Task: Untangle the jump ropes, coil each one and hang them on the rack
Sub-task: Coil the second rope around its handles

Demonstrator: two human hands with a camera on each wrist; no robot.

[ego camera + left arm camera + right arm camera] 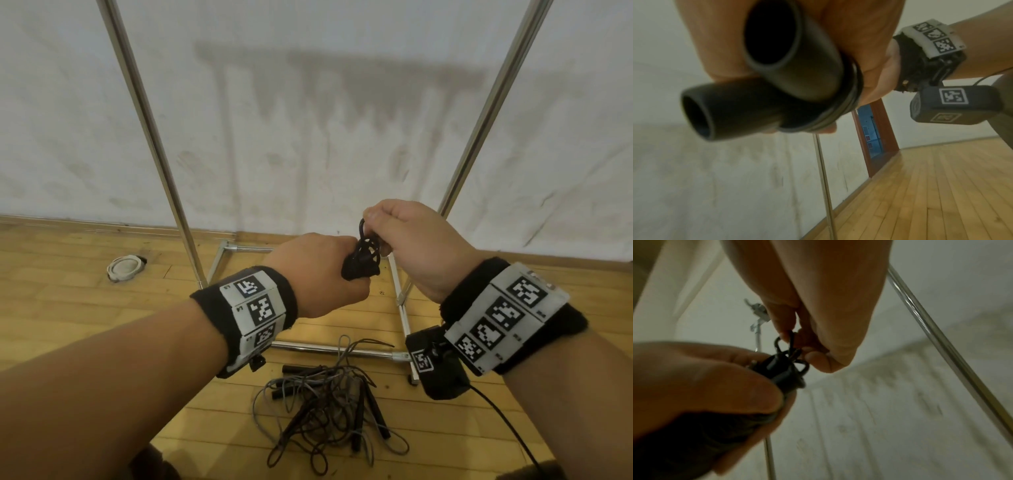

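- Two black handles (pixel 760 78) fill the left wrist view, hollow ends towards the lens, wraps of cord banded round them.
- Left hand (pixel 318 274) is closed in a fist round that bundle, the coiled jump rope (pixel 361 260), held up in front of the rack (pixel 164 164).
- Right hand (pixel 407 236) comes in from above; thumb and fingertips (pixel 786 335) pinch a small loop of black cord at the top of the bundle, the other fingers tucked in.
- That cord looks thin, light and springy, I'd say: it will want to unwind if the pinch slackens, so the loop needs holding close to the handles.
- Handles look stiff and smooth; gripping both together, as the left hand does, seems the safest hold.
- Down on the wooden floor (pixel 102 308) the tangled pile of ropes (pixel 325 404) waits, grey and dark cords knotted over one another with several handles poking out, just beside the rack's base bar.
- Nothing hangs on the rack's uprights as far as this view shows; the top bar is out of sight.
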